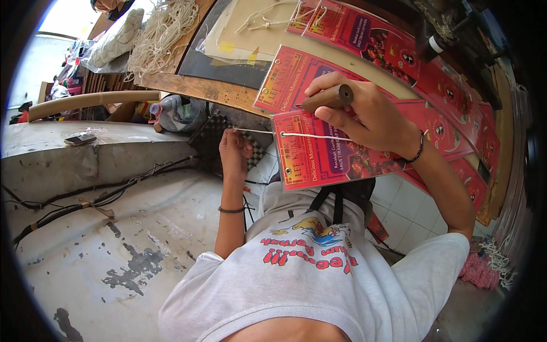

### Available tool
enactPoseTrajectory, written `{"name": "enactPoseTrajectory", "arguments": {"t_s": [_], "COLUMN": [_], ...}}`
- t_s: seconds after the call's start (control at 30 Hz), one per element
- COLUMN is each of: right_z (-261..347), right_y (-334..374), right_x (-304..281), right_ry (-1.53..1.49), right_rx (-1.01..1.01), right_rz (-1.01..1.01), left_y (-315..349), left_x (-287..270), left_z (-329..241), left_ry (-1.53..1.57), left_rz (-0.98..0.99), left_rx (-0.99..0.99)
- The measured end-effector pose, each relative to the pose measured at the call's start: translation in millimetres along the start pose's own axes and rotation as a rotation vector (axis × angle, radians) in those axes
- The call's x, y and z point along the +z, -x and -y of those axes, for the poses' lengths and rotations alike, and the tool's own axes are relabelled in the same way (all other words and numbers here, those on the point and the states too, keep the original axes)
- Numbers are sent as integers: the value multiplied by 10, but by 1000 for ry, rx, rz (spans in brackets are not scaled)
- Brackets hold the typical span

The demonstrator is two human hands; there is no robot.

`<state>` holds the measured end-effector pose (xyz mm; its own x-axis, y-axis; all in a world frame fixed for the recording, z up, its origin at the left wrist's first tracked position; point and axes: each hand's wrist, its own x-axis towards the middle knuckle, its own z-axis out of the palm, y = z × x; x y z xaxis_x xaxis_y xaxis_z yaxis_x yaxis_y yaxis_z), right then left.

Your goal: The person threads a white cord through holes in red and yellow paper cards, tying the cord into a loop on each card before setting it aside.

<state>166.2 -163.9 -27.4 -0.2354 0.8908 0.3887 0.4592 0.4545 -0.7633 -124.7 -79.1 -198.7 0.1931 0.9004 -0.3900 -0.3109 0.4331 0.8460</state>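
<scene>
My left hand (235, 151) is closed, pinching one end of a white cord (256, 131) at the left of the nearest red printed sign (336, 157). The cord meets an eyelet at that sign's left edge and runs rightward across its face until it passes under my right hand (367, 117). That hand is wrapped round a brown wooden-handled tool (329, 98), above the signs; the tool's working tip cannot be made out. A second metal eyelet (288, 170) shows at the sign's lower left corner. Another red sign (302, 74) lies just behind it.
More red signs (393, 45) overlap on the wooden table (216, 91) at the far right. A tangle of white cord (162, 37) lies far left. Beside me stands a worn pale surface (142, 228) with black cables (114, 194). A dark clamp-like device (456, 37) stands far right.
</scene>
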Motion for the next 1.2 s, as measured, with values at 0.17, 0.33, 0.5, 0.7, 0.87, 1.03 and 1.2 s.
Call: {"name": "enactPoseTrajectory", "arguments": {"t_s": [0.17, 0.33, 0.5, 0.7, 0.87, 1.03, 1.2], "right_z": [-1, 36, -22, -19, -35, -1, 19], "right_y": [4, -10, -32, -24, -25, -39, -41], "right_x": [-20, -30, 13, -23, -42, -60, -48], "right_ry": [9, 10, 8, 8, 33, 48, 56], "right_rx": [7, 20, -68, -41, -23, 6, -42], "right_rz": [9, 3, -85, -80, -78, -73, -102], "left_y": [-135, -71, 79, 595, 747, 857, 872], "left_x": [-154, -109, 80, 428, 571, 659, 722], "left_z": [29, -20, -54, -519, -579, -505, -524], "left_ry": [80, -140, -486, -238, -433, -310, -440], "left_rz": [-40, -38, -60, 602, 731, 564, 535], "left_rx": [-105, -56, 410, 183, 346, 216, 361]}}
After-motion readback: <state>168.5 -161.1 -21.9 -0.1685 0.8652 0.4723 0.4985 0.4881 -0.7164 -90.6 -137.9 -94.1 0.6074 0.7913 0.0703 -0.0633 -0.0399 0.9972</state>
